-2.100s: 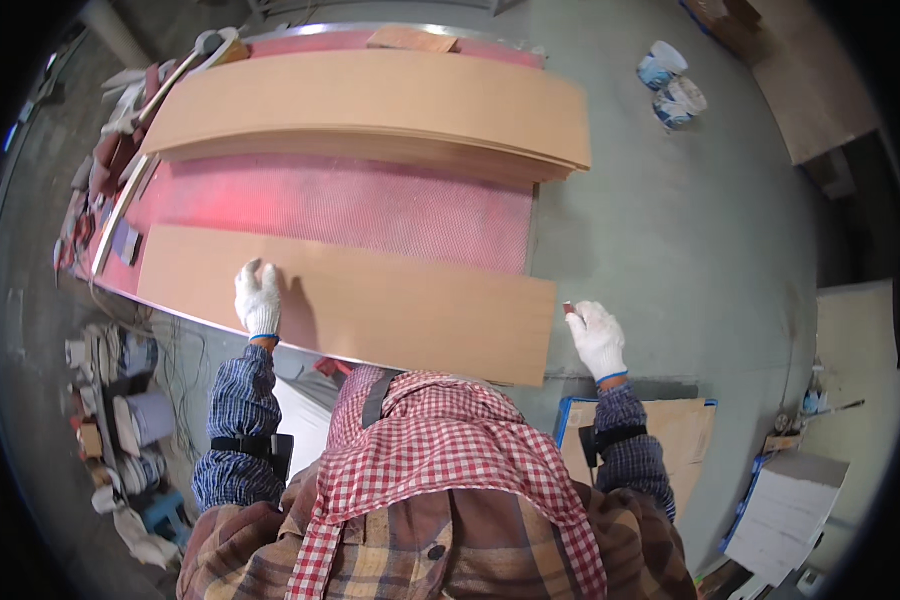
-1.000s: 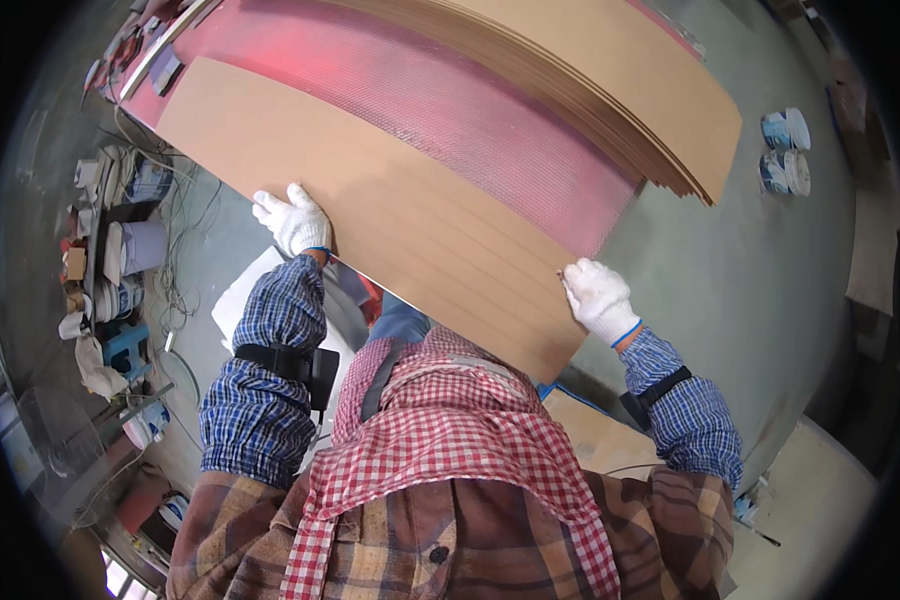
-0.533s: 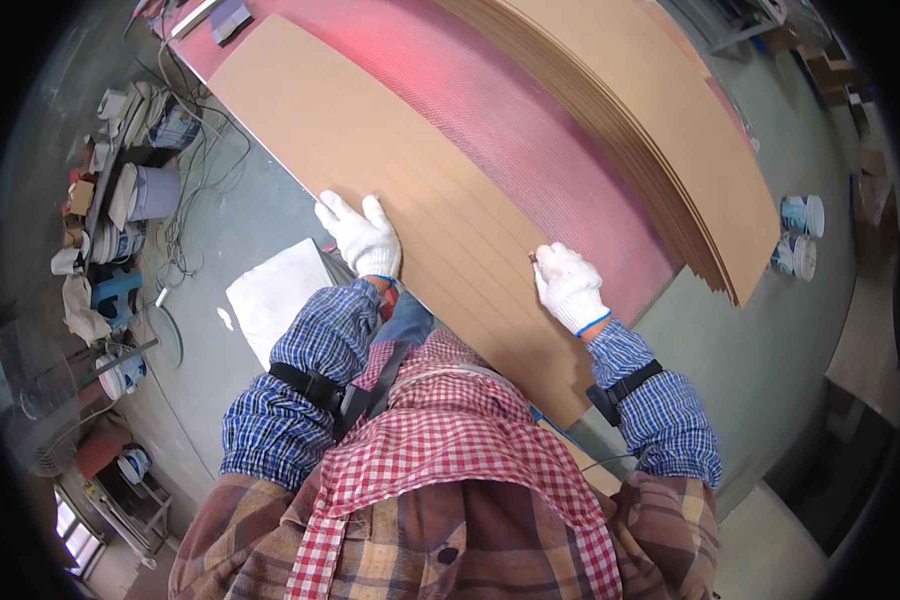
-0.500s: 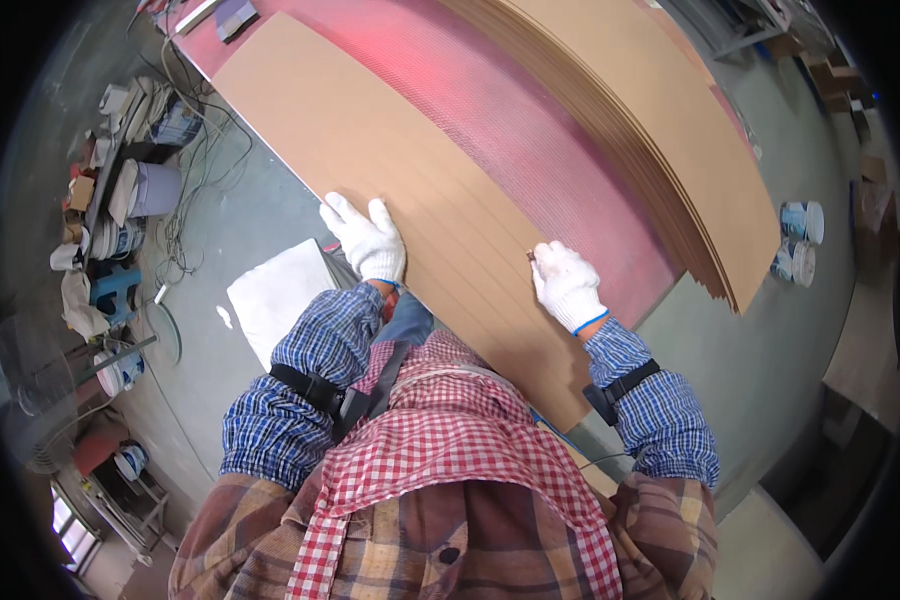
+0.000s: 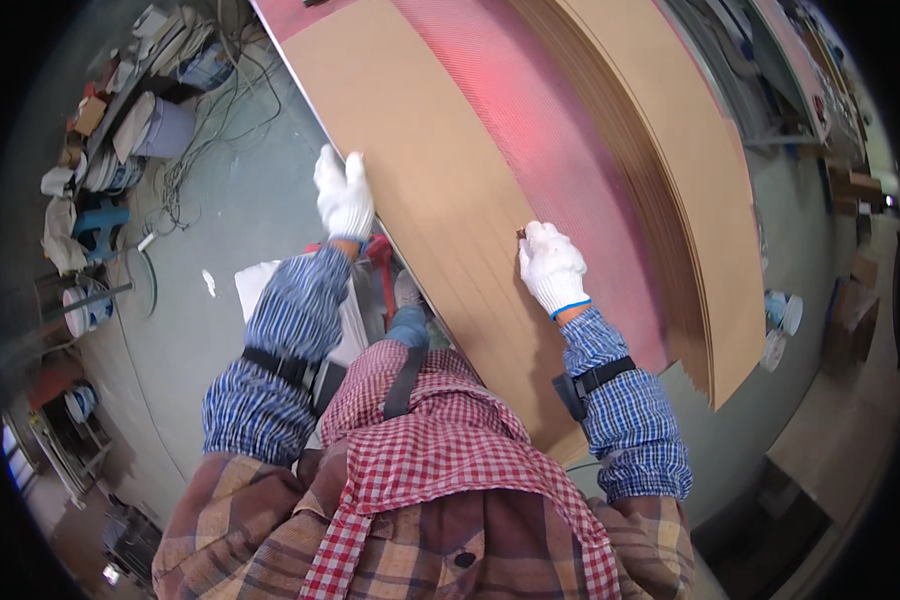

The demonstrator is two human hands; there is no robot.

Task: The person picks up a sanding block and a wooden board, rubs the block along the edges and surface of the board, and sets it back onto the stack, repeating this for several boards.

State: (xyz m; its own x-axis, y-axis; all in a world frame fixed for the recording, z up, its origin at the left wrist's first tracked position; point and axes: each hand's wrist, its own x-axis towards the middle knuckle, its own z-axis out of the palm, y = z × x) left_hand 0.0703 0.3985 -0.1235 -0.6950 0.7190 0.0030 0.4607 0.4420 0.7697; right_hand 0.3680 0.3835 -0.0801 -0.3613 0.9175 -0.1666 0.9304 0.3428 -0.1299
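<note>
While the brown board (image 5: 420, 150) lies along the near edge of the table (image 5: 550, 130), a small brown piece (image 5: 521, 233) sits at its inner long edge.
Right hand (image 5: 553, 265): fingers closed, pinching the piece. Left hand (image 5: 344, 195): fingers parted at the table's near edge, nothing seen in it; can't tell if it presses the board. I'd steady the board there, keep the piece square to the edge, pressure light and even. Stacked boards (image 5: 710, 200) fill the far edge. Piece mostly hidden by fingers; board's right end partly behind the apron (image 5: 450, 470); table's left end cut off.
</note>
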